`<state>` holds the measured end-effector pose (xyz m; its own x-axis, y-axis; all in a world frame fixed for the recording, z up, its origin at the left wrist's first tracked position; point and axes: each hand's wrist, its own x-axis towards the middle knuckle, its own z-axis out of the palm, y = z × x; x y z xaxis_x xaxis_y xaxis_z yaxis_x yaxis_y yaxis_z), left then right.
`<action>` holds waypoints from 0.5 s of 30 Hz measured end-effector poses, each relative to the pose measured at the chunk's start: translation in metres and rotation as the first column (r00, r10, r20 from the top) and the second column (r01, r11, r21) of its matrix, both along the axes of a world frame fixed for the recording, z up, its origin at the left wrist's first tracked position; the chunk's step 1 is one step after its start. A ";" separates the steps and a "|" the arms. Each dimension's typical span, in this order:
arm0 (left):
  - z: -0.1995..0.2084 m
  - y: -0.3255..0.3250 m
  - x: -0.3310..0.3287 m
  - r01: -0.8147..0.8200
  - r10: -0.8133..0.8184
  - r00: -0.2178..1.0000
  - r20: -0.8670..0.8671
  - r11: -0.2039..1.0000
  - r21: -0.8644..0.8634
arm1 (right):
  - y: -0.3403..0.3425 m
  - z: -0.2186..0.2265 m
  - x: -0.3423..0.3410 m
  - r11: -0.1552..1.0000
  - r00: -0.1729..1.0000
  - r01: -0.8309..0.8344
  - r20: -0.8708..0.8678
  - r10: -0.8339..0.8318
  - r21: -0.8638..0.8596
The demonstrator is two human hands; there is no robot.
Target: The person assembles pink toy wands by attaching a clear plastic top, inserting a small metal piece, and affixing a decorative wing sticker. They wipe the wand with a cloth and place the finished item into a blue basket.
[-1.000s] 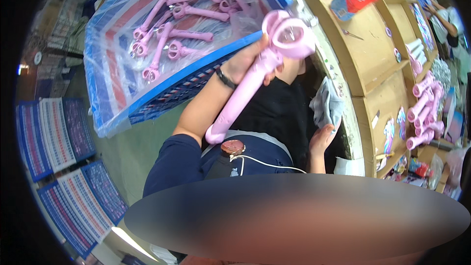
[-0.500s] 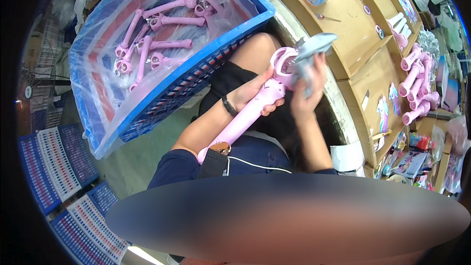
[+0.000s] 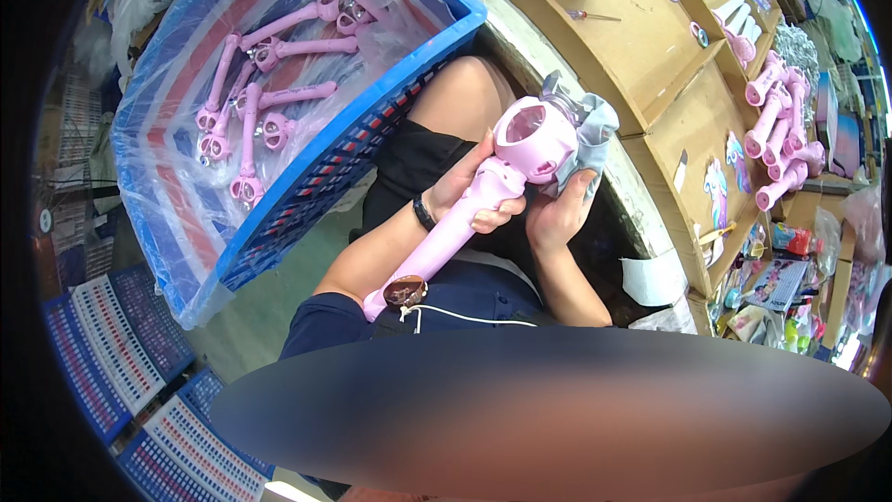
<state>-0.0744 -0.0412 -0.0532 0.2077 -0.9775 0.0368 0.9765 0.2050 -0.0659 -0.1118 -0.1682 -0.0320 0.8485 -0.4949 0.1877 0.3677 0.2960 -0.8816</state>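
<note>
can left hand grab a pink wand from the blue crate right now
Probably not: the left hand is wrapped around another pink wand. Freed, it might reach over the blue crate's wall to the wands inside, since the top looks open.

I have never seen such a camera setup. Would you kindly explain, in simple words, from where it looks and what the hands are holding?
There is no machine here: a person works with two bare hands. A wide camera worn on the person's head looks down, so straight edges bend near the rim. The left hand grips a pink toy wand by its handle. The right hand holds a pale cloth against the wand's round head. On the left stands a blue basket with more pink wands inside. On the right, a cardboard tray holds small items, with pink tubes piled beside it.
</note>
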 end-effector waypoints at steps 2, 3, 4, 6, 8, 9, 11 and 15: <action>0.006 0.003 0.001 -0.017 0.014 0.999 0.042 0.996 0.088 | -0.006 -0.003 -0.001 0.998 1.000 -0.009 0.014 0.010 -0.069; 0.010 0.005 0.004 -0.044 0.030 0.996 0.088 0.987 0.155 | -0.013 -0.004 0.003 0.988 1.000 0.001 0.004 -0.001 -0.156; 0.014 0.006 0.006 -0.080 0.051 0.990 0.134 0.972 0.220 | -0.020 -0.005 0.006 0.977 0.999 -0.008 -0.040 -0.001 -0.215; 0.022 0.010 0.009 -0.297 0.077 0.856 0.511 0.883 0.363 | -0.032 -0.007 0.014 0.968 0.996 -0.037 -0.085 0.017 -0.248; 0.028 0.011 0.010 -0.603 -0.035 0.569 0.822 0.662 0.445 | -0.036 -0.008 0.019 0.986 0.990 -0.112 -0.098 0.100 -0.126; 0.029 0.012 0.012 -0.623 -0.099 0.520 0.848 0.636 0.456 | -0.036 -0.009 0.020 0.991 0.989 -0.119 -0.094 0.114 -0.053; 0.028 0.007 0.015 -0.803 0.061 0.347 0.936 0.535 0.263 | -0.032 -0.012 0.017 0.992 0.994 -0.102 -0.040 0.105 0.076; 0.020 0.001 0.012 -0.531 0.269 0.785 0.558 0.755 0.385 | -0.026 -0.014 0.009 0.951 0.990 -0.100 -0.071 0.126 0.292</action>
<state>-0.0629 -0.0406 -0.0336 0.6709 -0.7039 -0.2334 0.6789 0.4564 0.5751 -0.1024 -0.1942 -0.0458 0.9086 -0.4170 -0.0255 0.2426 0.5765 -0.7802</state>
